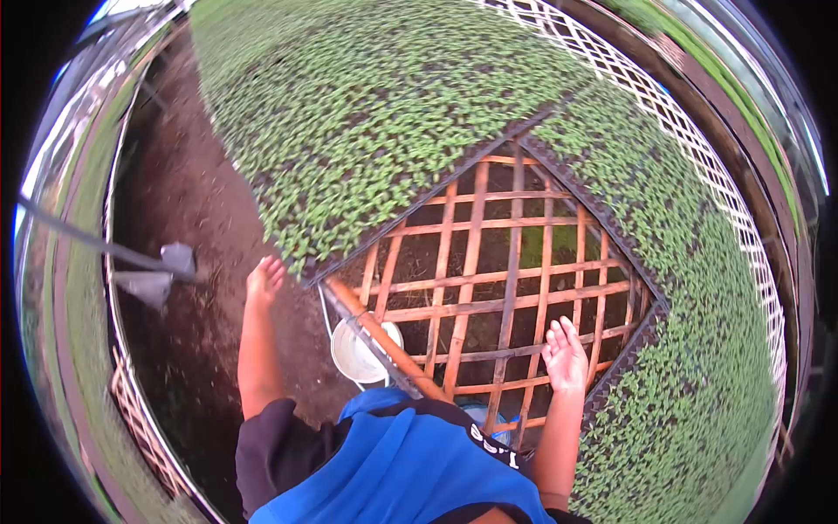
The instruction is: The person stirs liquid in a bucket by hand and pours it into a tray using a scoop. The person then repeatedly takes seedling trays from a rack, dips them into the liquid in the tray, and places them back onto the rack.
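My left hand (265,281) is raised over the bare soil, just left of the near corner of a dense bed of green seedlings in dark trays (375,140). Its fingers are stretched out, slightly blurred, and hold nothing. Over the right part of a wooden lattice rack (515,302), my right hand (566,355) is palm up with its fingers extended and nothing in it. More seedling trays (646,201) border the lattice on the right. A wooden pole (384,337) forms the rack's near edge.
A white bucket (356,354) stands below the rack, left of the pole. Grey sheet-like pieces (157,278) are by the path on the left. A pale lattice fence (698,144) curves along the far right. Brown soil (196,192) runs along the left side.
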Motion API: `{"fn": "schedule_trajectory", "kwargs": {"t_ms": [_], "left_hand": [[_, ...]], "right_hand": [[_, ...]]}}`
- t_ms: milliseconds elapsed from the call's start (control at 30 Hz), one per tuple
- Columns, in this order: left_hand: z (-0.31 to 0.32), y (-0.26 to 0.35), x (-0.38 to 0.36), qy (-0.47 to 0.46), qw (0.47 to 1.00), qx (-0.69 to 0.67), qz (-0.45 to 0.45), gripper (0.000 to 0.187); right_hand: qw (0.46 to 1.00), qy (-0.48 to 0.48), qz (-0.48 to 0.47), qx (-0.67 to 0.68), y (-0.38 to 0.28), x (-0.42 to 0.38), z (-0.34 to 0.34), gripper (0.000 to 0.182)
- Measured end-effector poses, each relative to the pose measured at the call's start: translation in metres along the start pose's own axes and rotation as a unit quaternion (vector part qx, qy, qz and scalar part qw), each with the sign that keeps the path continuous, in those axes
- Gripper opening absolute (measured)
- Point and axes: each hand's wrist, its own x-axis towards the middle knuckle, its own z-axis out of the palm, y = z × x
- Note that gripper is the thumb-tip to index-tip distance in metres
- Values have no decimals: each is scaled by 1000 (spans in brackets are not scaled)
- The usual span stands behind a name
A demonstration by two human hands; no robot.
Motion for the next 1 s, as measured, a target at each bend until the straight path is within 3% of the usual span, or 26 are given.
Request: {"fn": "schedule_trajectory", "kwargs": {"t_ms": [267, 367, 467, 533, 600, 633, 767, 933, 1000], "left_hand": [[35, -14, 16, 18, 999, -5, 29, 17], [41, 1, 26, 49, 997, -42, 53, 17], [41, 9, 58, 21, 997, 54, 54, 21], [64, 31, 21, 16, 997, 65, 44, 20], [75, 41, 13, 62, 982, 135, 119, 16], [66, 40, 37, 31, 976, 150, 156, 16], [93, 64, 5, -19, 984, 106, 143, 11], [130, 106, -7, -147, 960, 72, 226, 9], [162, 135, -19, -192, 944, -15, 270, 8]], "right_hand": [[999, -14, -33, 6, 6, -63, -15, 31], [999, 1, -39, 6, 7, -74, -11, 30], [999, 18, -50, 0, 7, -83, -5, 29], [998, 23, -53, -4, 6, -88, -8, 29], [997, 42, -67, -21, 4, -95, -4, 30], [996, 51, -72, -31, 1, -98, -3, 31], [984, 113, -114, -76, -9, -108, -6, 30], [971, 162, -162, -64, -21, -119, -22, 28], [967, 176, -173, -65, -26, -127, -27, 28]]}}
